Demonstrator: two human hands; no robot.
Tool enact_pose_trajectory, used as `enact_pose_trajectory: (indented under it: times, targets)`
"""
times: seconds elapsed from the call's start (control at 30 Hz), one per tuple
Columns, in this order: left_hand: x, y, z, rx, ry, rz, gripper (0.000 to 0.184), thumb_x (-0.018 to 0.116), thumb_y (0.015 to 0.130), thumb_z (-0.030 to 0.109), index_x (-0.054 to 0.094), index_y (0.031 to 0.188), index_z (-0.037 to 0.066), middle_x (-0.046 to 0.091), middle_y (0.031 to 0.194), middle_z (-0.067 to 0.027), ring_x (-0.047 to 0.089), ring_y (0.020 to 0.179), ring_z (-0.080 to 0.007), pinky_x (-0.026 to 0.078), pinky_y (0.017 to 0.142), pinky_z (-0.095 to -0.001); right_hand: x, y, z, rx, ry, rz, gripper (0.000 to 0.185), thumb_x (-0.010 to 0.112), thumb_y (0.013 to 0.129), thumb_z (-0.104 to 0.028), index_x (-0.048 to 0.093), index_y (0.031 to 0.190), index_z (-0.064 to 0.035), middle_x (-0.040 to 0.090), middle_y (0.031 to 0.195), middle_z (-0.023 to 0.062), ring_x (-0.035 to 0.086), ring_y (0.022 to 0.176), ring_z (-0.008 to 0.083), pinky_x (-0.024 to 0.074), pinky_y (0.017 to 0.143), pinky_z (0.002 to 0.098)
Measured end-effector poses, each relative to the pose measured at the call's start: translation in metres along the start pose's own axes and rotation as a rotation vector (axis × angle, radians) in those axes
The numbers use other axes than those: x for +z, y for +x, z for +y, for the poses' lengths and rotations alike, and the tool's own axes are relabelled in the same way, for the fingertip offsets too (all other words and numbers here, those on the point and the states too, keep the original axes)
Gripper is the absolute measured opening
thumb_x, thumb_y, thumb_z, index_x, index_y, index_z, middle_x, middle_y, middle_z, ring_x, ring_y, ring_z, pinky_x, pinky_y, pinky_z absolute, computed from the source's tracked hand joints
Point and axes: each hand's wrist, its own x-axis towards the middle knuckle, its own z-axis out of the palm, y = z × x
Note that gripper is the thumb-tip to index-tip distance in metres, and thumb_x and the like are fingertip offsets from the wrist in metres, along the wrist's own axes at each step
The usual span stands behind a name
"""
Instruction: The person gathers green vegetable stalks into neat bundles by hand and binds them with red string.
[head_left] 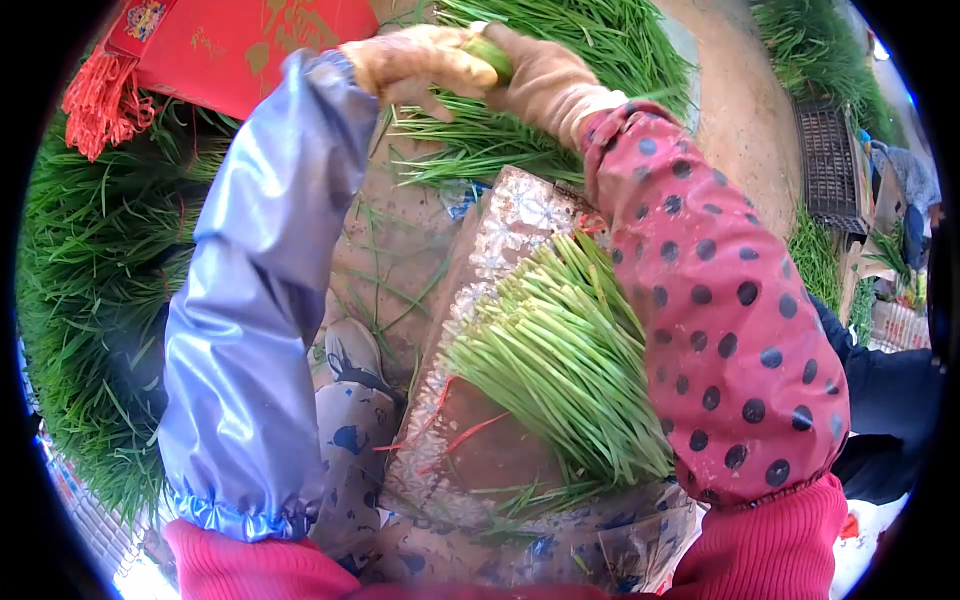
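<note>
Both my hands wear dirty, pale work gloves and meet at the top of the view. My left hand [425, 60] and my right hand [540, 80] close from either side around the green stalks of a small bunch of chives [490, 58]. Much of that bunch is hidden by the gloves. Beyond my hands lies a big pile of loose chives [590, 40]. Below them, a thick bundle of chives [560, 350] rests on a patterned board [500, 235] over my lap, its pale cut ends pointing up and left. Red ties [470, 430] lie beside this bundle.
Tall chives [100, 270] stand massed on the left. A red box [240, 50] with a hank of red ties [105, 105] is at upper left. A black crate [832, 165] and more greens [820, 50] are at right. My shoe [352, 350] is on the dirt floor.
</note>
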Motion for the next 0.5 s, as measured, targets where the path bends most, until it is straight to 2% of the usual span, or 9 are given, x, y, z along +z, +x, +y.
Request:
enact_pose_trajectory:
  times: [0.03, 0.07, 0.13, 0.2, 0.27, 0.3, 0.4, 0.43, 0.5]
  targets:
    - [0.008, -0.010, 0.012, 0.027, -0.001, 0.073, 0.072, 0.071, 0.083, 0.028, 0.036, 0.142, 0.005, 0.053, 0.134, -0.0123, 0.049, 0.123, -0.0253, 0.042, 0.098, -0.0512, -0.002, 0.004, 0.012, 0.008, 0.056, 0.028, 0.049, 0.072, 0.074, -0.021, 0.057, 0.121, -0.0171, 0.067, 0.094, 0.0131, 0.064, 0.088, 0.0322, 0.0502, 0.080, 0.0369]
    - [-0.001, -0.012, 0.011, 0.163, -0.155, 0.138, 0.070, 0.070, 0.084, 0.027, 0.037, 0.140, 0.003, 0.053, 0.134, -0.0145, 0.050, 0.124, -0.0279, 0.042, 0.099, -0.0505, -0.004, 0.006, 0.026, 0.016, 0.112, 0.056, 0.045, 0.071, 0.075, -0.019, 0.059, 0.119, -0.0181, 0.068, 0.093, 0.0114, 0.065, 0.085, 0.0295, 0.0502, 0.079, 0.0357]
    - [-0.039, -0.011, -0.012, 0.424, -0.383, 0.250, 0.070, 0.069, 0.085, 0.029, 0.036, 0.140, 0.002, 0.054, 0.133, -0.0156, 0.050, 0.125, -0.0297, 0.041, 0.101, -0.0493, -0.010, 0.005, 0.052, 0.069, 0.373, 0.201, 0.027, 0.074, 0.075, -0.024, 0.068, 0.100, -0.0173, 0.069, 0.090, 0.0055, 0.065, 0.084, 0.0205, 0.0501, 0.079, 0.0361]
    - [-0.045, -0.019, -0.029, 0.395, -0.367, 0.385, 0.066, 0.066, 0.086, 0.031, 0.038, 0.140, 0.004, 0.055, 0.132, -0.0150, 0.050, 0.125, -0.0298, 0.041, 0.102, -0.0466, -0.044, -0.003, 0.051, 0.071, 0.477, 0.289, 0.020, 0.074, 0.077, -0.024, 0.069, 0.095, -0.0159, 0.068, 0.085, 0.0017, 0.063, 0.083, 0.0143, 0.0491, 0.077, 0.0327]
    - [-0.042, -0.035, -0.044, 0.192, -0.302, 0.542, 0.064, 0.064, 0.087, 0.032, 0.038, 0.140, 0.006, 0.056, 0.131, -0.0127, 0.051, 0.123, -0.0286, 0.040, 0.103, -0.0449, -0.100, -0.017, 0.061, -0.195, 0.684, 0.283, 0.040, 0.073, 0.084, -0.026, 0.057, 0.116, -0.0084, 0.068, 0.088, 0.0067, 0.065, 0.090, 0.0206, 0.0507, 0.090, 0.0390]
    - [-0.039, -0.042, -0.045, 0.064, -0.226, 0.562, 0.064, 0.064, 0.087, 0.032, 0.038, 0.140, 0.007, 0.057, 0.129, -0.0114, 0.052, 0.122, -0.0282, 0.040, 0.101, -0.0443, -0.119, -0.028, 0.055, -0.192, 0.681, 0.289, 0.040, 0.073, 0.084, -0.026, 0.057, 0.116, -0.0084, 0.068, 0.088, 0.0067, 0.065, 0.090, 0.0206, 0.0507, 0.090, 0.0390]
    - [-0.031, -0.075, -0.051, -0.155, -0.029, 0.543, 0.066, 0.064, 0.087, 0.034, 0.037, 0.141, 0.008, 0.059, 0.125, -0.0083, 0.054, 0.114, -0.0258, 0.042, 0.094, -0.0411, -0.158, -0.066, 0.053, -0.117, 1.043, 0.420, 0.022, 0.070, 0.086, -0.023, 0.062, 0.101, -0.0095, 0.067, 0.086, 0.0076, 0.067, 0.078, 0.0192, 0.0561, 0.070, 0.0343]
    - [-0.028, -0.087, -0.051, -0.187, -0.013, 0.536, 0.067, 0.065, 0.086, 0.034, 0.038, 0.141, 0.008, 0.060, 0.124, -0.0077, 0.054, 0.113, -0.0247, 0.043, 0.091, -0.0396, -0.168, -0.067, 0.094, -0.212, 0.671, 0.389, 0.025, 0.072, 0.083, -0.022, 0.064, 0.105, -0.0121, 0.067, 0.087, 0.0048, 0.063, 0.081, 0.0155, 0.0519, 0.075, 0.0321]
    - [-0.018, -0.114, -0.049, -0.227, -0.012, 0.518, 0.068, 0.068, 0.083, 0.035, 0.040, 0.140, 0.008, 0.062, 0.119, -0.0055, 0.057, 0.106, -0.0210, 0.045, 0.084, -0.0369, -0.178, -0.092, 0.077, 0.255, 0.144, 0.389, 0.028, 0.075, 0.081, -0.023, 0.068, 0.104, -0.0097, 0.067, 0.089, 0.0009, 0.060, 0.082, 0.0111, 0.0474, 0.079, 0.0288]
